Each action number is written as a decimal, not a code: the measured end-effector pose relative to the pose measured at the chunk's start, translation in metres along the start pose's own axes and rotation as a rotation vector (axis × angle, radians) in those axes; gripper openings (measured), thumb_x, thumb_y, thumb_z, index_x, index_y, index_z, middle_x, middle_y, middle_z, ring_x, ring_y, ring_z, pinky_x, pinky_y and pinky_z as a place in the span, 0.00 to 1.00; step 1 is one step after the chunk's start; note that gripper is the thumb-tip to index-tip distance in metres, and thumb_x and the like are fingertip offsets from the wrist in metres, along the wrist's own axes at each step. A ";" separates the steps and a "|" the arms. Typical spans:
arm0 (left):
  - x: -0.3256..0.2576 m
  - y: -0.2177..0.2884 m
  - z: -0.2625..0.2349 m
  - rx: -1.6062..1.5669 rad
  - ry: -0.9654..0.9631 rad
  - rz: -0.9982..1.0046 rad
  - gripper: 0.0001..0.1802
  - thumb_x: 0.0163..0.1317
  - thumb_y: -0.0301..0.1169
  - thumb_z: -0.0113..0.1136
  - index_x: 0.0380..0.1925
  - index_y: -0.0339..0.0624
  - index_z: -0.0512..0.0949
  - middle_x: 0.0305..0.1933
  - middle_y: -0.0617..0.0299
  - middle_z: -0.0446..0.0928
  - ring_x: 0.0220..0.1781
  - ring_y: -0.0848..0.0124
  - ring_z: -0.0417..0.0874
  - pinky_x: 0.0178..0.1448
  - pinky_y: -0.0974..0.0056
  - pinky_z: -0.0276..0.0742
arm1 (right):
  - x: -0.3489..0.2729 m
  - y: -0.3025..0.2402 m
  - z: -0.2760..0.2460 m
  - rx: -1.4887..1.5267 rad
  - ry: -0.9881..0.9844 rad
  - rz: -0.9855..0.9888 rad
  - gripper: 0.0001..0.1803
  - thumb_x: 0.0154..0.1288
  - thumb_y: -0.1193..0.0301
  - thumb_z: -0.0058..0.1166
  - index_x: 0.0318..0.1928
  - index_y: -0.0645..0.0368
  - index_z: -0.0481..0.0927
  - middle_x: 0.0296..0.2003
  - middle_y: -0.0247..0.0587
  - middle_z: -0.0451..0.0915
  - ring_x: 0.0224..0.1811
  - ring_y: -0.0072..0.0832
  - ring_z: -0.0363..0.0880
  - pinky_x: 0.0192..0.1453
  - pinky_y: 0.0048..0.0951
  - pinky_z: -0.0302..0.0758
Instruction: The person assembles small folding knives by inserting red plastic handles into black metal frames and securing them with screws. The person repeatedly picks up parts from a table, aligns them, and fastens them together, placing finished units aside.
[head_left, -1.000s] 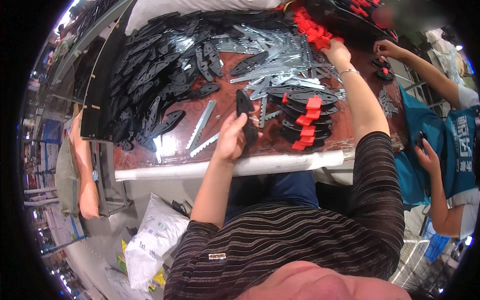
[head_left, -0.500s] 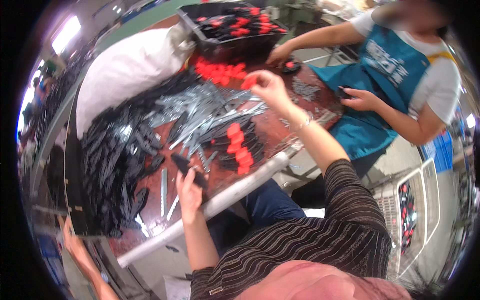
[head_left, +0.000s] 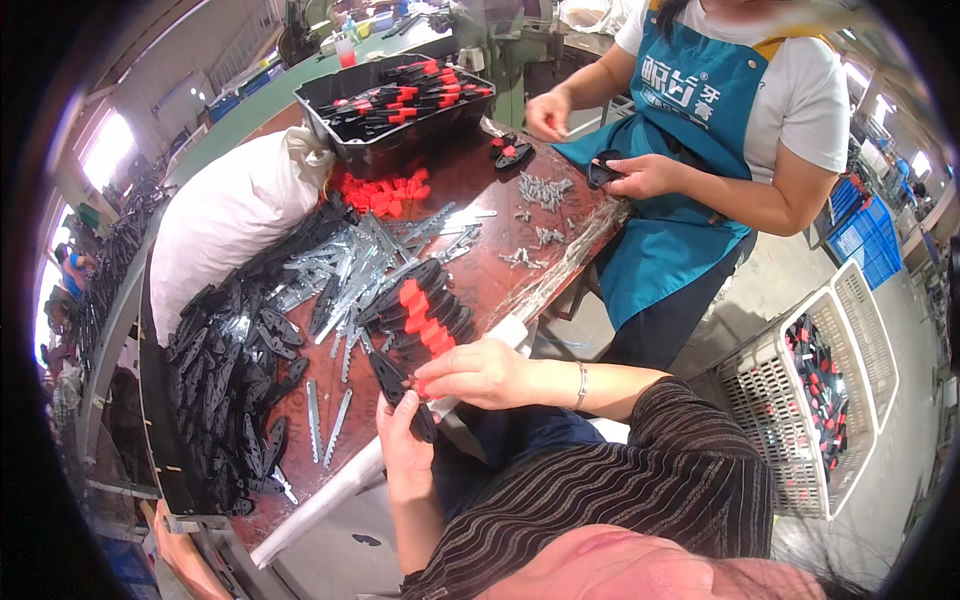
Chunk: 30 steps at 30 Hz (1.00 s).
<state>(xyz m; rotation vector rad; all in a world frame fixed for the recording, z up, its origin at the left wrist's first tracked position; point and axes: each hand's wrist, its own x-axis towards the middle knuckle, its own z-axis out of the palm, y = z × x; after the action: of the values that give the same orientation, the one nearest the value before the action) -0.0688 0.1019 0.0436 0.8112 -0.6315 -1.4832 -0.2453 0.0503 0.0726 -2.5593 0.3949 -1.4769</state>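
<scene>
My left hand (head_left: 405,445) is closed on a long black plastic handle half (head_left: 386,374) above the table's near edge. My right hand (head_left: 488,374) meets it there, its fingertips pinched on a small red plastic piece (head_left: 420,386) at the handle half. Fingers partly hide that red piece. Just beyond lies a row of black handle halves topped with red pieces (head_left: 424,318). Toothed metal strips (head_left: 355,270) are scattered past them, with a heap of loose red pieces (head_left: 382,190) further back. Many black handle halves (head_left: 235,370) are piled at the left.
A white sack (head_left: 235,215) lies at the back left, near a black bin (head_left: 345,145) of red-and-black parts. Small metal pins (head_left: 545,190) lie by a co-worker in a teal apron (head_left: 690,80), who holds a black part. A white crate (head_left: 770,420) stands at the right.
My right hand has come back from the loose red pieces to my left hand, bringing a red piece to the handle half. The head view has shifted. The co-worker's far hand has lifted from the table.
</scene>
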 end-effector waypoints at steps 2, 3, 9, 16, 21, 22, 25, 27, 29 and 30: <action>-0.001 0.000 -0.001 0.018 -0.012 0.006 0.11 0.60 0.28 0.55 0.43 0.41 0.71 0.37 0.62 0.76 0.32 0.76 0.79 0.25 0.74 0.77 | -0.003 -0.002 0.000 -0.018 -0.025 -0.005 0.13 0.46 0.79 0.55 0.37 0.60 0.79 0.43 0.40 0.79 0.37 0.34 0.81 0.34 0.29 0.80; -0.002 0.001 0.001 -0.004 0.002 -0.024 0.11 0.59 0.25 0.55 0.43 0.39 0.70 0.36 0.63 0.74 0.31 0.74 0.78 0.28 0.70 0.78 | -0.005 -0.002 0.000 -0.027 -0.038 -0.006 0.13 0.46 0.78 0.55 0.37 0.60 0.79 0.43 0.40 0.79 0.37 0.34 0.81 0.35 0.29 0.80; -0.005 -0.004 0.000 -0.046 0.031 -0.037 0.11 0.60 0.26 0.55 0.43 0.39 0.70 0.36 0.61 0.74 0.31 0.73 0.76 0.29 0.69 0.74 | -0.010 -0.002 0.002 -0.082 -0.103 -0.164 0.14 0.49 0.74 0.55 0.39 0.60 0.76 0.46 0.43 0.77 0.41 0.34 0.80 0.37 0.29 0.80; -0.007 0.001 0.010 0.013 0.088 -0.013 0.11 0.60 0.26 0.55 0.44 0.42 0.70 0.37 0.64 0.74 0.32 0.75 0.77 0.31 0.70 0.76 | -0.016 0.004 -0.001 -0.144 -0.072 -0.108 0.15 0.49 0.73 0.56 0.40 0.58 0.78 0.47 0.42 0.78 0.40 0.33 0.80 0.36 0.28 0.79; -0.004 -0.003 0.004 0.018 0.047 -0.030 0.11 0.60 0.26 0.56 0.43 0.42 0.70 0.37 0.65 0.74 0.33 0.74 0.78 0.32 0.69 0.78 | -0.018 0.002 0.004 -0.195 -0.081 -0.102 0.15 0.49 0.72 0.57 0.41 0.58 0.79 0.48 0.42 0.78 0.40 0.32 0.80 0.37 0.28 0.79; -0.003 -0.003 0.004 0.023 0.047 -0.033 0.11 0.60 0.26 0.56 0.43 0.42 0.69 0.37 0.65 0.74 0.33 0.74 0.78 0.32 0.69 0.78 | -0.019 0.001 0.004 -0.201 -0.075 -0.081 0.16 0.49 0.72 0.57 0.41 0.58 0.79 0.48 0.42 0.78 0.40 0.32 0.80 0.38 0.28 0.79; -0.002 -0.002 0.005 -0.025 0.095 -0.036 0.10 0.61 0.26 0.55 0.43 0.42 0.69 0.38 0.65 0.74 0.34 0.74 0.78 0.32 0.69 0.79 | -0.019 0.004 0.005 -0.197 0.028 -0.065 0.16 0.49 0.72 0.56 0.42 0.58 0.78 0.46 0.43 0.78 0.38 0.33 0.80 0.36 0.28 0.79; -0.003 -0.004 0.005 -0.055 0.056 -0.045 0.10 0.61 0.25 0.54 0.43 0.42 0.69 0.38 0.65 0.74 0.35 0.74 0.78 0.32 0.68 0.79 | -0.018 0.004 0.007 -0.196 0.027 -0.086 0.17 0.48 0.72 0.57 0.42 0.58 0.78 0.46 0.44 0.78 0.38 0.33 0.80 0.37 0.28 0.79; -0.003 -0.005 0.003 -0.077 0.027 -0.053 0.09 0.62 0.24 0.53 0.42 0.43 0.69 0.39 0.65 0.74 0.35 0.74 0.78 0.33 0.68 0.79 | -0.018 0.004 0.008 -0.204 0.016 -0.095 0.17 0.48 0.72 0.57 0.42 0.58 0.79 0.46 0.44 0.78 0.39 0.34 0.80 0.38 0.29 0.79; -0.003 -0.005 0.003 -0.079 0.033 -0.051 0.09 0.62 0.25 0.53 0.42 0.43 0.69 0.39 0.65 0.74 0.35 0.74 0.78 0.33 0.68 0.79 | -0.019 0.004 0.008 -0.213 0.005 -0.092 0.16 0.48 0.72 0.57 0.42 0.57 0.79 0.48 0.44 0.77 0.40 0.34 0.80 0.39 0.29 0.79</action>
<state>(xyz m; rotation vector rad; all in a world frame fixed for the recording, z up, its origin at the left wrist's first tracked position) -0.0743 0.1048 0.0412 0.7942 -0.5278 -1.5281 -0.2474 0.0527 0.0521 -2.7734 0.4633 -1.5487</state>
